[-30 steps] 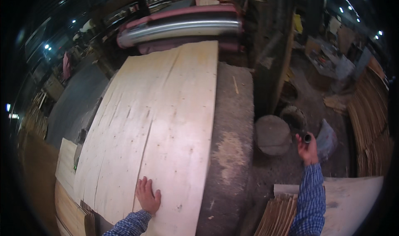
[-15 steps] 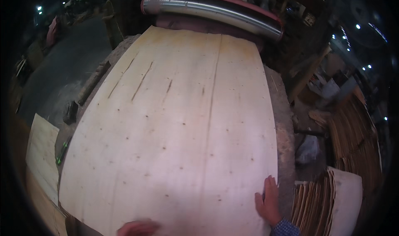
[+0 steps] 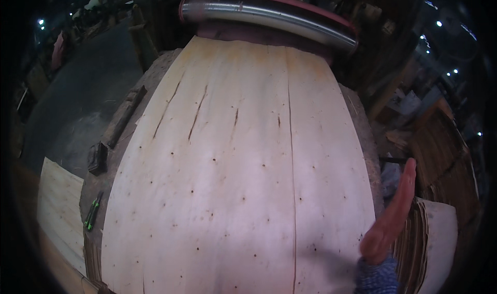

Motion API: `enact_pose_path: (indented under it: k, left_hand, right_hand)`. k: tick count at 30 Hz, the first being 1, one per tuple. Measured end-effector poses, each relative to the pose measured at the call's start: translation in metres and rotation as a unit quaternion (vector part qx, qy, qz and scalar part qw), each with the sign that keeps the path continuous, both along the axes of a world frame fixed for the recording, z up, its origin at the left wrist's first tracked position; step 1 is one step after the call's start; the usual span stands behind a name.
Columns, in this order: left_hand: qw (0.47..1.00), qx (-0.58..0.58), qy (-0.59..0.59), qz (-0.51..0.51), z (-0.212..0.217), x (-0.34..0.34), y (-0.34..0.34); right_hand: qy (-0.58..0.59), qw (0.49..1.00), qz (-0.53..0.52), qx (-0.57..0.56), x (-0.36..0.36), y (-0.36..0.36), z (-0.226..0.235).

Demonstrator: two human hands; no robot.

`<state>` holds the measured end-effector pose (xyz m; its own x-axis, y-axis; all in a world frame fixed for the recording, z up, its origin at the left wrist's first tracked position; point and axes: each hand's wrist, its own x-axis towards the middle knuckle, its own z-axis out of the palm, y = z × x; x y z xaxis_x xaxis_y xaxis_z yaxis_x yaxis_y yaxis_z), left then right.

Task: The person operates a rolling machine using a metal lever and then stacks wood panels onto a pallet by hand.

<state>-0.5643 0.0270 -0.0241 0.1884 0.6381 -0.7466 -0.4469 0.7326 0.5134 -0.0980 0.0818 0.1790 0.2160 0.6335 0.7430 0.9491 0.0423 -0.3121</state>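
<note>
A large pale wood veneer sheet [image 3: 243, 190] lies flat in front of me, with dark knots, a few narrow splits toward its far left and a long straight line down its right part. My right hand [image 3: 387, 221], with a blue checked cuff, is over the sheet's right edge. Its fingers are stretched out and point away from me, and nothing shows in them; whether it touches the sheet I cannot tell. My left hand is out of view.
Beyond the sheet's far end runs a shiny metal roller [image 3: 269, 19] in a pinkish frame. A green-and-black utility knife [image 3: 92, 211] and a dark block [image 3: 97, 157] lie left of the sheet. Stacked veneer [image 3: 440, 242] stands at right; another pale piece [image 3: 59, 211] is at left.
My right hand has lifted off the sheet's near right part and swung outward to the right. My left hand has left the view. The sheet and its surroundings appear farther right in the picture.
</note>
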Motion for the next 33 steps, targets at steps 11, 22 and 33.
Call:
enact_pose_path:
  k: [11, 22, 33]
  left_hand:
    - [0.998, -0.052, 0.006, 0.040, -0.010, 0.014, 0.010]
    - [0.963, 0.108, 0.200, 0.144, 0.082, -0.418, 0.116]
    - [0.971, 0.197, -0.097, 0.095, 0.024, -0.165, 0.074]
  right_hand:
    - [-0.026, 0.939, -0.003, -0.342, -0.021, 0.118, -0.177]
    - [-0.049, 0.950, -0.016, -0.307, -0.019, 0.100, -0.188]
    - [0.057, 0.933, -0.178, -0.307, -0.028, -0.062, -0.137]
